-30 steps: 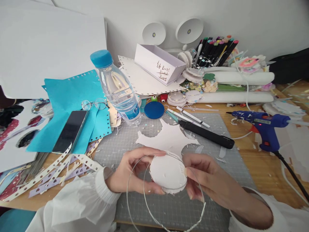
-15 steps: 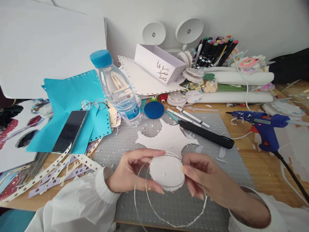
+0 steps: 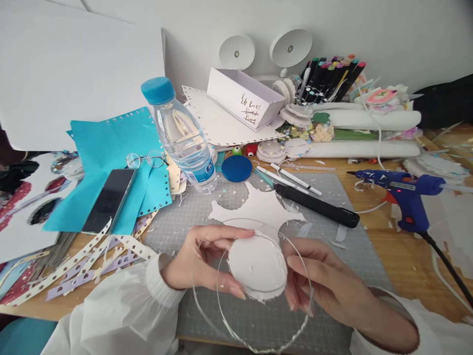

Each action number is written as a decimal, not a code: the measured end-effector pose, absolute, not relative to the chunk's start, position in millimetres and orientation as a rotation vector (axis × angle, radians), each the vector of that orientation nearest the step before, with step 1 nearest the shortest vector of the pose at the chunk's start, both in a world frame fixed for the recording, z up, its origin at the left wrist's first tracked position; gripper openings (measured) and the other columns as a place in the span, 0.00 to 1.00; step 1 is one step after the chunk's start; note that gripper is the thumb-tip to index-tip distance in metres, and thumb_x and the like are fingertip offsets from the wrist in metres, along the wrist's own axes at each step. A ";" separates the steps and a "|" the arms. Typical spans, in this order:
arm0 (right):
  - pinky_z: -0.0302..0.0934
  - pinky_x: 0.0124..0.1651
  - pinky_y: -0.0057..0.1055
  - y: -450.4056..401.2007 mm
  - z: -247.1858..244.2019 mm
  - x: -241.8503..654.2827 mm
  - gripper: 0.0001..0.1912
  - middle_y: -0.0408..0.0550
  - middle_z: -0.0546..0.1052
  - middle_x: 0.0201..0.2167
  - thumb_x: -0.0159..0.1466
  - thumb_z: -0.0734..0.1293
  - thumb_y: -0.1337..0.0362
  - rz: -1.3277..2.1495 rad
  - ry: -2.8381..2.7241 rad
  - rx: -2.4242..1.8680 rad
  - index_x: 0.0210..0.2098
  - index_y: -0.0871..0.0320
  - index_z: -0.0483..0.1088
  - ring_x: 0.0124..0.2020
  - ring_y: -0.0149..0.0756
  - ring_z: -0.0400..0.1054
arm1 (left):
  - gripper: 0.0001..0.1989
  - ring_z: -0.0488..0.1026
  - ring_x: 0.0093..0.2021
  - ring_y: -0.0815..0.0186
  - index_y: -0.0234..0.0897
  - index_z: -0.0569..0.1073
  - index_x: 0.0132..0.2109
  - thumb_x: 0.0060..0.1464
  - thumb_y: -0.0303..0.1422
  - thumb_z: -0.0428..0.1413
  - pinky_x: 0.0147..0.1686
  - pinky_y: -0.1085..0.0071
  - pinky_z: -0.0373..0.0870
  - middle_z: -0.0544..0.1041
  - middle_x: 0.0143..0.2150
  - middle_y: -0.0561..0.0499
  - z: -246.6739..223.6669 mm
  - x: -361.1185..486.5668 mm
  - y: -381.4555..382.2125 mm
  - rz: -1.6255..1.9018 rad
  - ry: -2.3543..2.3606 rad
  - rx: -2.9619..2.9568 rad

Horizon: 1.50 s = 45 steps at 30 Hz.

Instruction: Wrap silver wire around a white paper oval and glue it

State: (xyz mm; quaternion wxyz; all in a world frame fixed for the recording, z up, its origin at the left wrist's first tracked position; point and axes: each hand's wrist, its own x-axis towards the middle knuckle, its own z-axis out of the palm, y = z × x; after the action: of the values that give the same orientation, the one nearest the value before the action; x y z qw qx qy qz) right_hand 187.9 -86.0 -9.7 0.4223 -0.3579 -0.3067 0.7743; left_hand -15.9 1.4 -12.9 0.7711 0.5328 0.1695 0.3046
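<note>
A white oval disc with a rough, torn-looking rim is in my left hand, thumb on its lower left and fingers along its top. A thin, pale wire runs along the disc's rim and hangs in wide loops below it. Part of the lower loop looks twisted. At the disc's right edge is my right hand, its fingers curled and its thumb just off the rim. The wire passes across these fingers; the exact pinch point is hidden. Behind the disc lies a white paper offcut with curved cutouts.
A grey cutting mat lies under my hands. Beyond it stand a water bottle, a blue round lid and a black-handled tool. A blue glue gun is at right. A phone and punched paper strips lie left.
My right thumb has come off the disc's face to the right. The disc has turned slightly, and the wire loops have shifted, with one now arching above it.
</note>
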 end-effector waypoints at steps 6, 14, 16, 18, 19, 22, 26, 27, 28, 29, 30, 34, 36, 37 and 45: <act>0.53 0.18 0.19 -86.1 -9.5 187.6 0.17 0.43 0.72 0.17 0.60 0.68 0.51 1.962 -0.745 -0.890 0.27 0.59 0.67 0.16 0.23 0.61 | 0.39 0.81 0.40 0.61 0.41 0.77 0.50 0.25 0.19 0.72 0.41 0.79 0.75 0.82 0.41 0.46 -17.4 -17.8 1.9 0.631 0.331 1.149; 0.53 0.17 0.19 -85.0 -15.5 187.7 0.11 0.41 0.71 0.15 0.60 0.66 0.60 1.925 -0.857 -1.018 0.25 0.58 0.64 0.13 0.22 0.59 | 0.40 0.80 0.42 0.59 0.43 0.75 0.53 0.28 0.19 0.71 0.42 0.76 0.76 0.81 0.45 0.44 -16.4 -18.6 -0.1 0.662 0.295 1.337; 0.51 0.16 0.19 -83.2 -12.8 187.4 0.10 0.40 0.69 0.14 0.58 0.65 0.62 1.898 -0.917 -1.121 0.23 0.58 0.62 0.12 0.22 0.57 | 0.40 0.80 0.41 0.60 0.44 0.75 0.53 0.28 0.19 0.71 0.40 0.77 0.76 0.81 0.46 0.45 -14.6 -18.2 -0.7 0.664 0.302 1.361; 0.48 0.15 0.19 -82.2 -9.1 186.7 0.10 0.39 0.67 0.12 0.55 0.65 0.62 1.870 -0.965 -1.190 0.22 0.57 0.60 0.12 0.22 0.55 | 0.41 0.81 0.40 0.61 0.45 0.75 0.53 0.28 0.19 0.71 0.40 0.77 0.76 0.81 0.44 0.46 -13.8 -18.1 -1.4 0.666 0.310 1.382; 0.47 0.15 0.19 -82.0 -7.6 186.4 0.10 0.38 0.66 0.12 0.55 0.64 0.62 1.848 -0.991 -1.214 0.21 0.56 0.60 0.12 0.23 0.55 | 0.41 0.81 0.40 0.61 0.45 0.75 0.53 0.28 0.18 0.71 0.41 0.77 0.76 0.82 0.43 0.46 -13.8 -18.2 -1.8 0.665 0.309 1.397; 0.46 0.16 0.21 -82.7 -6.2 185.8 0.10 0.36 0.60 0.12 0.55 0.63 0.64 1.741 -1.080 -1.279 0.20 0.55 0.58 0.13 0.24 0.56 | 0.40 0.81 0.40 0.61 0.44 0.74 0.54 0.30 0.16 0.70 0.44 0.74 0.76 0.82 0.42 0.46 -14.3 -18.6 -3.3 0.669 0.318 1.435; 0.45 0.17 0.23 -83.1 -8.3 185.6 0.11 0.35 0.57 0.14 0.55 0.63 0.64 1.548 -1.183 -1.343 0.20 0.55 0.56 0.14 0.24 0.53 | 0.39 0.80 0.40 0.60 0.44 0.74 0.54 0.32 0.16 0.69 0.44 0.73 0.76 0.82 0.43 0.45 -14.6 -18.2 -5.0 0.698 0.352 1.497; 0.45 0.17 0.23 -83.0 -8.6 185.5 0.11 0.35 0.57 0.14 0.55 0.63 0.64 1.512 -1.206 -1.348 0.20 0.55 0.56 0.15 0.24 0.52 | 0.39 0.81 0.40 0.60 0.44 0.74 0.54 0.32 0.16 0.69 0.43 0.73 0.77 0.82 0.43 0.44 -14.4 -17.9 -5.1 0.709 0.354 1.523; 0.45 0.17 0.23 -83.1 -8.7 185.6 0.11 0.35 0.57 0.14 0.56 0.62 0.64 1.484 -1.227 -1.350 0.20 0.55 0.56 0.15 0.24 0.51 | 0.39 0.81 0.39 0.60 0.43 0.74 0.55 0.32 0.16 0.69 0.41 0.73 0.77 0.82 0.42 0.44 -14.1 -17.4 -5.2 0.722 0.354 1.548; 0.45 0.17 0.23 -83.3 -8.7 185.7 0.11 0.36 0.57 0.14 0.56 0.62 0.65 1.452 -1.251 -1.355 0.20 0.55 0.55 0.16 0.24 0.50 | 0.39 0.81 0.37 0.60 0.42 0.74 0.55 0.32 0.17 0.69 0.40 0.73 0.77 0.82 0.41 0.44 -13.8 -16.9 -5.3 0.733 0.348 1.571; 0.45 0.18 0.23 -83.7 -8.7 185.9 0.11 0.36 0.56 0.15 0.56 0.61 0.65 1.416 -1.281 -1.360 0.20 0.55 0.55 0.16 0.24 0.50 | 0.39 0.81 0.36 0.60 0.42 0.73 0.55 0.33 0.17 0.69 0.38 0.73 0.78 0.83 0.40 0.44 -13.5 -16.4 -5.4 0.742 0.342 1.590; 0.46 0.19 0.23 -87.5 -9.2 187.8 0.12 0.37 0.57 0.15 0.58 0.60 0.69 1.173 -1.463 -1.387 0.20 0.56 0.54 0.17 0.25 0.51 | 0.37 0.81 0.33 0.60 0.41 0.73 0.56 0.35 0.18 0.68 0.35 0.73 0.78 0.83 0.38 0.43 -12.6 -15.2 -6.3 0.733 0.360 1.601; 0.47 0.20 0.23 -89.2 -9.8 188.8 0.12 0.36 0.57 0.16 0.58 0.60 0.71 1.039 -1.545 -1.386 0.21 0.56 0.55 0.18 0.24 0.52 | 0.36 0.81 0.34 0.59 0.40 0.74 0.55 0.35 0.19 0.68 0.36 0.72 0.79 0.83 0.38 0.43 -12.7 -15.4 -6.7 0.722 0.369 1.584; 0.47 0.20 0.22 -89.7 -10.0 189.3 0.12 0.36 0.57 0.16 0.58 0.61 0.71 1.000 -1.562 -1.383 0.21 0.56 0.55 0.18 0.24 0.52 | 0.36 0.81 0.35 0.59 0.39 0.74 0.55 0.35 0.19 0.69 0.37 0.72 0.79 0.83 0.38 0.42 -12.9 -15.6 -6.9 0.717 0.371 1.572; 0.52 0.19 0.24 -87.6 -12.8 190.2 0.14 0.42 0.68 0.16 0.64 0.59 0.57 1.693 -1.146 -1.148 0.26 0.57 0.64 0.16 0.26 0.57 | 0.37 0.79 0.44 0.58 0.43 0.73 0.56 0.36 0.18 0.68 0.46 0.69 0.76 0.81 0.46 0.44 -18.5 -19.6 -6.0 0.668 0.331 1.400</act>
State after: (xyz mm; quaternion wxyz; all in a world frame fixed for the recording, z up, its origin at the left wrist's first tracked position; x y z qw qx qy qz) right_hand 190.2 -87.6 -12.8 0.3880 -0.4513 -0.4504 0.6656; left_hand -19.6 -6.0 -18.5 0.7016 0.6290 0.1485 0.3001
